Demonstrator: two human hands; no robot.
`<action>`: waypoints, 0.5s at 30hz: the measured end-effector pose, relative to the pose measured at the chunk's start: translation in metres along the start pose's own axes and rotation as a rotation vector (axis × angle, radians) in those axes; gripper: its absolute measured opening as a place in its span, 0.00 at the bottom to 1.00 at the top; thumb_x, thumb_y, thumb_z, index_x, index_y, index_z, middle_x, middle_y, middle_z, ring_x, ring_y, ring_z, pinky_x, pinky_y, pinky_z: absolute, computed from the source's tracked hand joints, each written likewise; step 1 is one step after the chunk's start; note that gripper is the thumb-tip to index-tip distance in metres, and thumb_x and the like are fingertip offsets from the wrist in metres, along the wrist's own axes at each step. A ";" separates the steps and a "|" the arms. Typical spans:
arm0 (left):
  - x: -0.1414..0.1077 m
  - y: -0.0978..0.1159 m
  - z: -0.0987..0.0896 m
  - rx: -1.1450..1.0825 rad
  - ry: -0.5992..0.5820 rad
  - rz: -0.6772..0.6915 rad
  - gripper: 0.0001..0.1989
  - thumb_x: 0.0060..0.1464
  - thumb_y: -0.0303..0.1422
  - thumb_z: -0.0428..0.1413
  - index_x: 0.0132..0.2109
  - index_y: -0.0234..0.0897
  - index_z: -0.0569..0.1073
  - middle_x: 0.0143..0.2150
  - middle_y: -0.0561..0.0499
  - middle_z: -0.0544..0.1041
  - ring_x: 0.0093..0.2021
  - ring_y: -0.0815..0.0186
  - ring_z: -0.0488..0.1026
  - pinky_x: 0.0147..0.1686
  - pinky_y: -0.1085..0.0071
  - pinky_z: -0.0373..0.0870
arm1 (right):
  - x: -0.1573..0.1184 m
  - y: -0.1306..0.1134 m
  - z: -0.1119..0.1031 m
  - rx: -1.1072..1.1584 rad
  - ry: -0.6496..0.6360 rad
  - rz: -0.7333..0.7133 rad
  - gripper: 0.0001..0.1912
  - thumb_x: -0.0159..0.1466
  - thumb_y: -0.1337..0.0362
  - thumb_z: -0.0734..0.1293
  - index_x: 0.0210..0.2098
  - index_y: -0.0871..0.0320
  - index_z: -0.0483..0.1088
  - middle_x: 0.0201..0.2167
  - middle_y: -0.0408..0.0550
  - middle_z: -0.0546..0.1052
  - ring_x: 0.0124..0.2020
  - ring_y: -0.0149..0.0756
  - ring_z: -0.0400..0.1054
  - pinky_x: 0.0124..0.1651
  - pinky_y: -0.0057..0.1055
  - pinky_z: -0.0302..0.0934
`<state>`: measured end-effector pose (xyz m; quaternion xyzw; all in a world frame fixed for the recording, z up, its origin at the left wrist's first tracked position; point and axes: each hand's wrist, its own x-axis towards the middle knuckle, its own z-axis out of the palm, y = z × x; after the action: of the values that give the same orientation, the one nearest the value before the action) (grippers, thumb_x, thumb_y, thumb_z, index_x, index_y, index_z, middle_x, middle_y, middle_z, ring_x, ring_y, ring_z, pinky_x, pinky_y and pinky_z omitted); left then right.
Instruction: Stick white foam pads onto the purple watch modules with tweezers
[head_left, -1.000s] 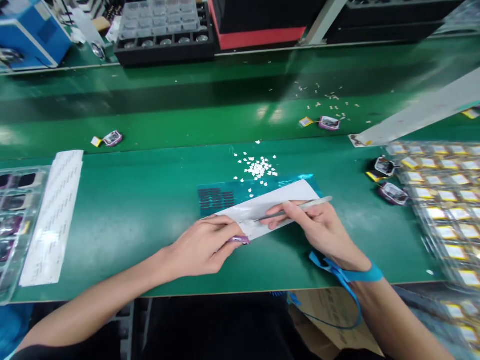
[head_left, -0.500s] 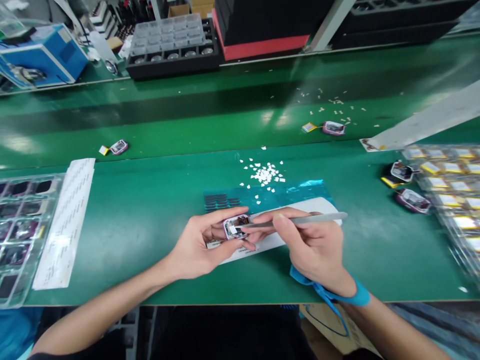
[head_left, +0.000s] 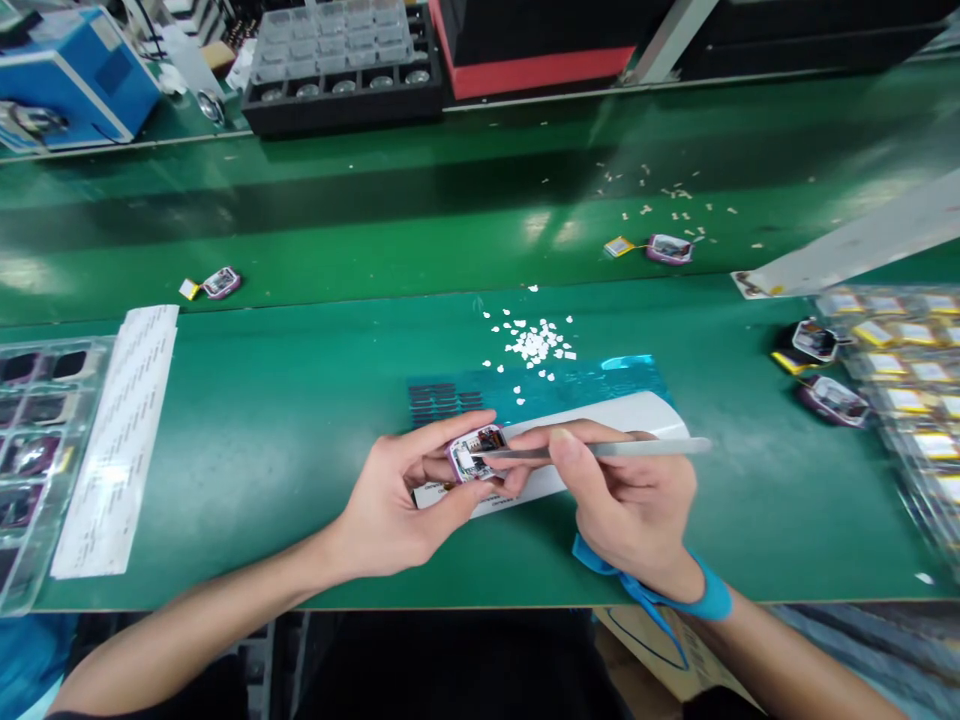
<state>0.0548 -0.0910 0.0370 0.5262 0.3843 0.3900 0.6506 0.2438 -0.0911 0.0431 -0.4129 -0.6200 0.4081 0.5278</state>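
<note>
Between the thumb and fingers of my left hand (head_left: 409, 500) is a small purple-rimmed device housing (head_left: 466, 468), its open side up, with circuitry and a white piece showing inside. My right hand (head_left: 634, 500) is closed around metal tweezers (head_left: 622, 449), whose tips reach into the housing at the white piece. Whether the tips grip that piece I cannot tell. Under both hands lie a white sheet (head_left: 645, 415) and a blue film (head_left: 577, 380) carrying dark strips. A blue wrist strap (head_left: 709, 590) circles my right wrist.
Small white pieces (head_left: 536, 342) lie scattered beyond my hands. Trays of parts stand at the left (head_left: 45, 450) and right (head_left: 911, 390). More housings (head_left: 670, 249) with batteries rest on the bench. A white post (head_left: 847, 235) slants in at right; a black tray (head_left: 337, 105) sits behind.
The housing is tilted slightly in my left hand, and the tweezers' back end has shifted a little right and down. The whole view has shifted slightly.
</note>
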 end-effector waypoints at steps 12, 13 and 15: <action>-0.002 -0.001 0.002 0.030 0.035 0.013 0.24 0.56 0.24 0.62 0.61 0.33 0.76 0.39 0.46 0.85 0.33 0.66 0.83 0.33 0.78 0.80 | -0.003 0.001 -0.001 -0.093 0.014 -0.050 0.14 0.73 0.68 0.63 0.44 0.51 0.82 0.29 0.43 0.84 0.26 0.34 0.79 0.28 0.26 0.75; -0.002 -0.001 0.002 0.032 0.036 0.015 0.24 0.56 0.24 0.62 0.61 0.33 0.76 0.39 0.47 0.85 0.33 0.67 0.83 0.33 0.78 0.79 | -0.003 0.001 -0.001 -0.103 0.019 -0.053 0.14 0.72 0.69 0.63 0.44 0.51 0.82 0.30 0.43 0.84 0.26 0.34 0.79 0.28 0.26 0.75; -0.003 0.000 0.002 0.036 0.037 0.023 0.25 0.56 0.24 0.62 0.61 0.34 0.76 0.39 0.47 0.85 0.32 0.67 0.82 0.32 0.78 0.79 | -0.005 0.000 -0.001 -0.125 0.027 -0.064 0.15 0.72 0.69 0.63 0.45 0.49 0.82 0.31 0.42 0.84 0.26 0.33 0.79 0.28 0.25 0.75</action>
<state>0.0552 -0.0940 0.0378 0.5350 0.3969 0.4002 0.6294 0.2455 -0.0952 0.0414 -0.4307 -0.6500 0.3457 0.5220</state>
